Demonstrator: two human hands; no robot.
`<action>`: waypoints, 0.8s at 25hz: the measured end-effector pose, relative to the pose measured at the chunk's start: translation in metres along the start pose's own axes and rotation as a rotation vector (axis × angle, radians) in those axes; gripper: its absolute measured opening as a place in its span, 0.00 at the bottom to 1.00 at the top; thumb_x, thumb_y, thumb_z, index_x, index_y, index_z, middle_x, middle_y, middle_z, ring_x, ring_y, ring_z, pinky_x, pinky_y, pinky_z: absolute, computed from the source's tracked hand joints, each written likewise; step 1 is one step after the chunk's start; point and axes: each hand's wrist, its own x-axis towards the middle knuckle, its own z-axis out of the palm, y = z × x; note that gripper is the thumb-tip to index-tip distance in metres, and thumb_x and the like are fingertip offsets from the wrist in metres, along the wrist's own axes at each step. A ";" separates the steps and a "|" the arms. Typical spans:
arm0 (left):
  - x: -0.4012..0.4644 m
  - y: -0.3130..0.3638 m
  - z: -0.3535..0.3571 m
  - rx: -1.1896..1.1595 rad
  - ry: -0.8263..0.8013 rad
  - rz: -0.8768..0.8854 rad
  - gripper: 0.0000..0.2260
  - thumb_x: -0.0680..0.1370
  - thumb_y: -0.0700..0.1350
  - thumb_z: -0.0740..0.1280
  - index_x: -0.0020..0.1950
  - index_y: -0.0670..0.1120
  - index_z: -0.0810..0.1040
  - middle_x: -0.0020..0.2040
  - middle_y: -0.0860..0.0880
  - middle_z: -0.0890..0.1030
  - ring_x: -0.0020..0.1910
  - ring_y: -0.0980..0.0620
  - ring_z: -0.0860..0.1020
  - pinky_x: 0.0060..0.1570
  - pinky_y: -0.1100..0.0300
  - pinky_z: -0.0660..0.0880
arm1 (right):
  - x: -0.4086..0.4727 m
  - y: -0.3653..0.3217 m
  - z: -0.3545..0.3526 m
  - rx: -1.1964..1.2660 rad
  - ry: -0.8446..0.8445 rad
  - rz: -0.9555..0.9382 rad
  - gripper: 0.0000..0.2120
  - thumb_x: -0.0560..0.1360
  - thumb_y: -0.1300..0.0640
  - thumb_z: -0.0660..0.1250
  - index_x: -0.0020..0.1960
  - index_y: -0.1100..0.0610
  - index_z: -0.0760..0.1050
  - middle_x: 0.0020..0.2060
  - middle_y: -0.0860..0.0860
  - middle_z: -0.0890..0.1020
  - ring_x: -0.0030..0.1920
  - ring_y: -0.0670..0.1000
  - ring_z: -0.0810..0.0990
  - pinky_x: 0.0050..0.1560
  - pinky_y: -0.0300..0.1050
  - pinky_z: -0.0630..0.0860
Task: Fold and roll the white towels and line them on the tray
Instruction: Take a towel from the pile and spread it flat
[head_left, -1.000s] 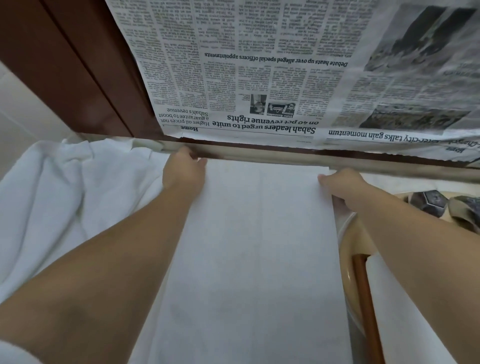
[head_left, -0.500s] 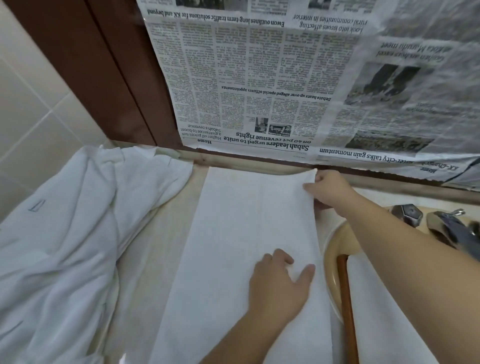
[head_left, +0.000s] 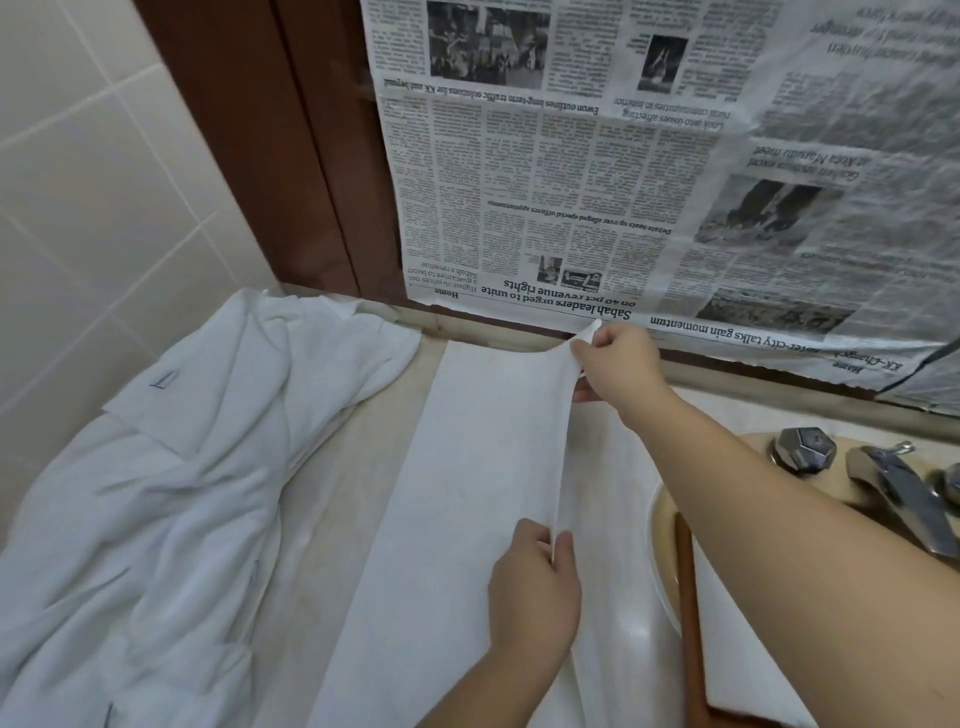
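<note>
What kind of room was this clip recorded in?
Most likely a bathroom: a basin with a chrome faucet at right, tiled wall at left, white towels on the counter.

Your white towel (head_left: 467, 493) lies flat as a long strip, running away from you between your two hands. Its right edge is lifted into a raised ridge: your right hand (head_left: 618, 369) pinches the far right corner up off the surface, and your left hand (head_left: 535, 587) pinches the same edge nearer to you. The cloth between those two grips is pulled taut and stands on edge. Left of your left hand the strip stays smooth and flat. A heap of white towels (head_left: 171, 493) sits crumpled well to the left of both hands. The wooden tray (head_left: 688, 613) lies under your right forearm, only its brown rim showing, with white cloth in it.
</note>
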 end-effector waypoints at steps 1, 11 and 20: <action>-0.004 -0.006 -0.010 -0.072 0.041 -0.025 0.10 0.84 0.57 0.62 0.49 0.53 0.74 0.38 0.56 0.82 0.38 0.60 0.80 0.39 0.65 0.76 | -0.002 -0.003 0.006 0.003 -0.001 -0.003 0.12 0.80 0.62 0.66 0.39 0.58 0.70 0.42 0.62 0.85 0.32 0.61 0.86 0.37 0.60 0.85; 0.018 -0.057 -0.111 -0.146 0.300 -0.143 0.14 0.83 0.59 0.62 0.44 0.52 0.76 0.34 0.53 0.80 0.36 0.57 0.79 0.40 0.56 0.74 | 0.010 -0.009 0.116 -0.163 -0.106 -0.061 0.11 0.82 0.53 0.64 0.42 0.55 0.72 0.40 0.58 0.85 0.34 0.58 0.87 0.43 0.56 0.85; 0.037 -0.098 -0.116 0.081 0.104 -0.193 0.10 0.82 0.60 0.64 0.51 0.54 0.74 0.42 0.57 0.80 0.41 0.60 0.78 0.40 0.62 0.70 | 0.009 0.063 0.141 -0.782 -0.205 -0.125 0.16 0.83 0.51 0.61 0.68 0.54 0.73 0.66 0.56 0.68 0.64 0.60 0.72 0.53 0.51 0.78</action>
